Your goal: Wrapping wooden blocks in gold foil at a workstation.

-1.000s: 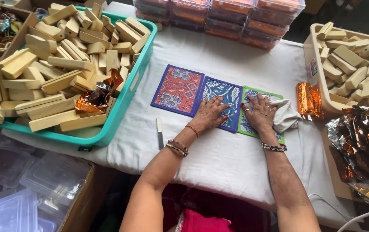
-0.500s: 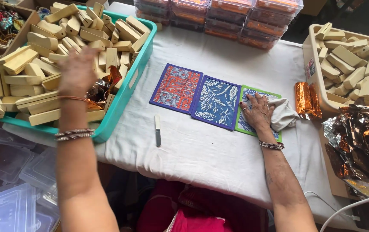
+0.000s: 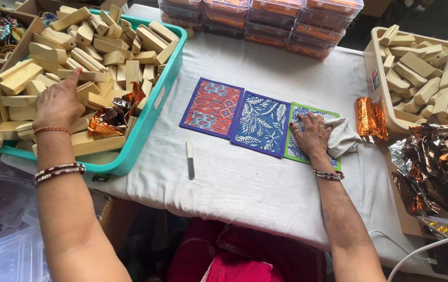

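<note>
At centre we see an orange patterned mat [image 3: 212, 107] beside a blue one [image 3: 261, 124] on the white-clothed surface [image 3: 245, 183]; nearer lies a small knife [image 3: 190, 158]. Far off stand stacked lidded containers [image 3: 266, 21]; right, crumpled foil [image 3: 435, 167] and a foil-wrapped bar [image 3: 369, 118].

A craft workshop table under a white cloth [image 3: 245, 183], with a teal crate [image 3: 151, 120] of cut wooden blocks [image 3: 51, 68], stacked plastic boxes [image 3: 281, 21] and printed cloth mats [image 3: 260, 122]
</note>
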